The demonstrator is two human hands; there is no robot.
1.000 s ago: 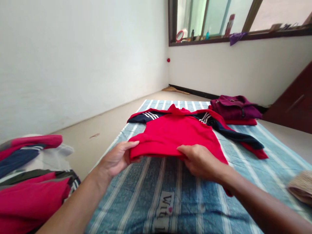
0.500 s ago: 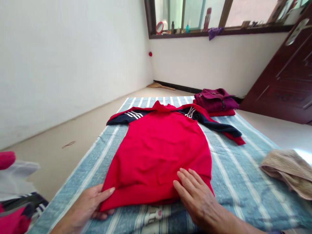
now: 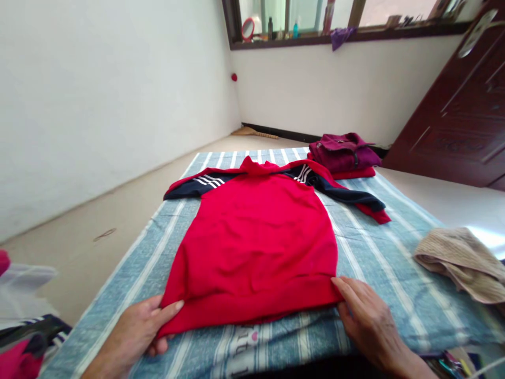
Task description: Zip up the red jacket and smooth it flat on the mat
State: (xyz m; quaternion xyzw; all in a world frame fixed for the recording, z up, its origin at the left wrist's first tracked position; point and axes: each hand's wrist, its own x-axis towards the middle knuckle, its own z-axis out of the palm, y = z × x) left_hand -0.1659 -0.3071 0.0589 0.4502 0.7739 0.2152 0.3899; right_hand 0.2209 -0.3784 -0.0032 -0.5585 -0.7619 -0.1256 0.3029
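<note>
A red shirt [image 3: 256, 237] with navy sleeves and white stripes lies spread flat on a blue striped mat [image 3: 394, 263]. My left hand [image 3: 136, 334] pinches the shirt's lower left hem corner, thumb on top. My right hand [image 3: 366, 321] holds the lower right hem corner with its fingers closed on the edge. The sleeves stretch out to both sides at the far end.
A folded maroon garment [image 3: 343, 152] sits on the mat's far right corner. A beige cloth [image 3: 461, 260] lies at the right edge. A heap of clothes [image 3: 23, 326] is at the lower left. A dark wooden door [image 3: 453, 121] stands at right, with a window sill [image 3: 335, 37] above.
The shirt's hem was pulled toward me and the body spread flat. My right hand slid from the middle of the hem to its right corner. The view shifted.
</note>
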